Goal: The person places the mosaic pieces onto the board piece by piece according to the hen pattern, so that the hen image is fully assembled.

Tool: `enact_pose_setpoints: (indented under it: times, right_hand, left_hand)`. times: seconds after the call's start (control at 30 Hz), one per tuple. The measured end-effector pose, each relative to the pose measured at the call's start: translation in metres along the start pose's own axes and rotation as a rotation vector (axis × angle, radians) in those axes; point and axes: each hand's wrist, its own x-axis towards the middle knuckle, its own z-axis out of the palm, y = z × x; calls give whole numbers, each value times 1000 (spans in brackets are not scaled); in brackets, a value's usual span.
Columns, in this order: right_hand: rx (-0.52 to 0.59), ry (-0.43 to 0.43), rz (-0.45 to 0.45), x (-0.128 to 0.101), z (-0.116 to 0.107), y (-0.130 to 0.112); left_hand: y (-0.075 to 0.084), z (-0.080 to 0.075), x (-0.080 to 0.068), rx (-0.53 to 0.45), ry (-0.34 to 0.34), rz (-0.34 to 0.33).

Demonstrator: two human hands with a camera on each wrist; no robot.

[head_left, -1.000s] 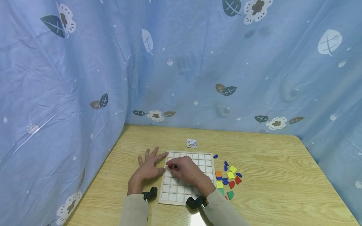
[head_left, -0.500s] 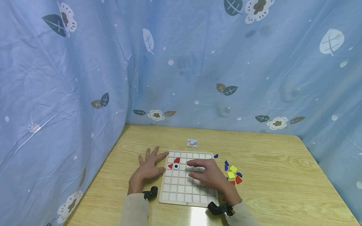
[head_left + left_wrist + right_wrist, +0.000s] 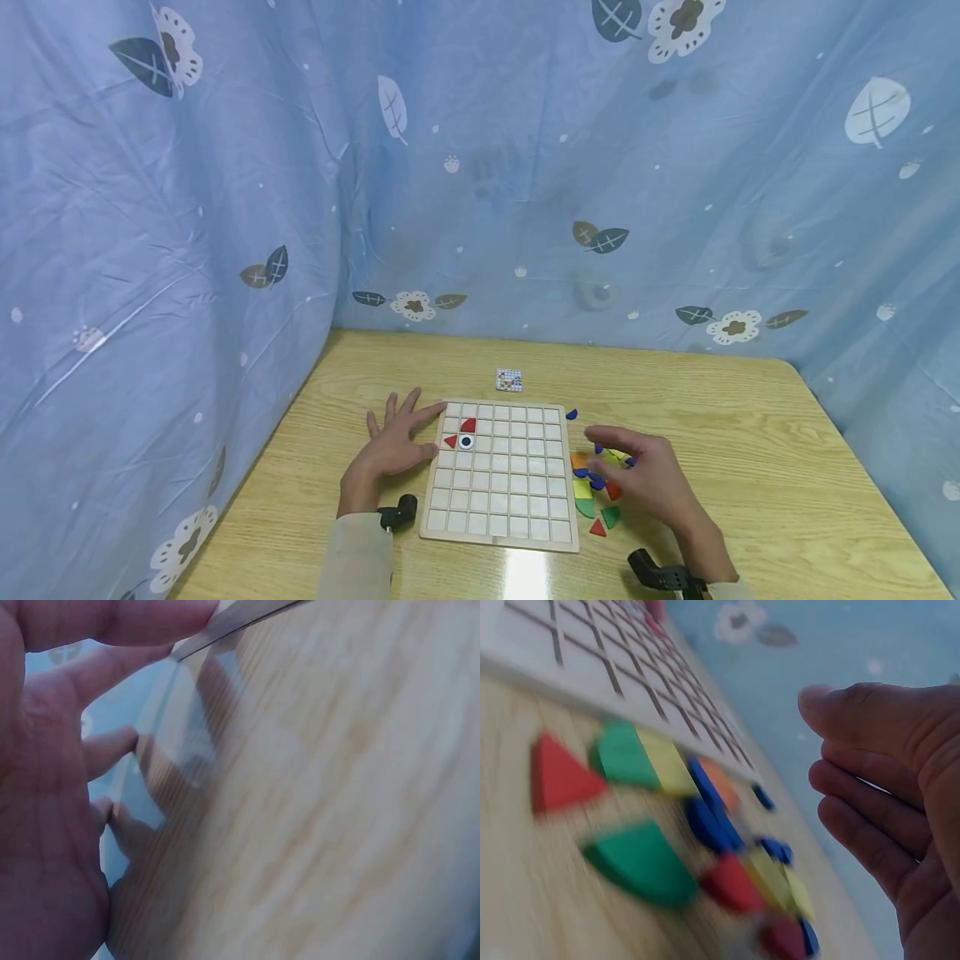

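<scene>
A white grid board (image 3: 517,482) with a wooden rim lies on the table. In its upper left cells sit a red quarter-round piece (image 3: 468,425), a red triangle (image 3: 451,441) and a white disc with a dark eye dot (image 3: 467,442). Fingers spread, my left hand (image 3: 392,450) rests on the table with index finger and thumb touching the board's left edge. My right hand (image 3: 651,475) hovers over the loose pieces right of the board, thumb and fingers apart with nothing between them. Below it lie a green quarter-round (image 3: 645,862) and a red triangle (image 3: 562,776).
Several blue half-rounds (image 3: 596,481), yellow squares (image 3: 582,488) and an orange square (image 3: 578,460) lie along the board's right edge. A small printed pattern card (image 3: 509,381) lies behind the board. A blue curtain (image 3: 480,208) rises behind the table.
My right hand has let go of the eye disc on the board and moved right, over the loose pieces. My left hand has stayed at the board's edge.
</scene>
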Motion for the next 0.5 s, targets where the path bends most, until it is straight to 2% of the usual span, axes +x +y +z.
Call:
enact_pose_setpoints:
  times: [0.27, 0.5]
  right_hand:
    - [-99, 103, 72, -17, -25, 20]
    - [-103, 119, 142, -18, -28, 32]
  left_hand:
    - [-1, 1, 0, 0, 3, 7]
    - [-2, 1, 1, -2, -2, 7]
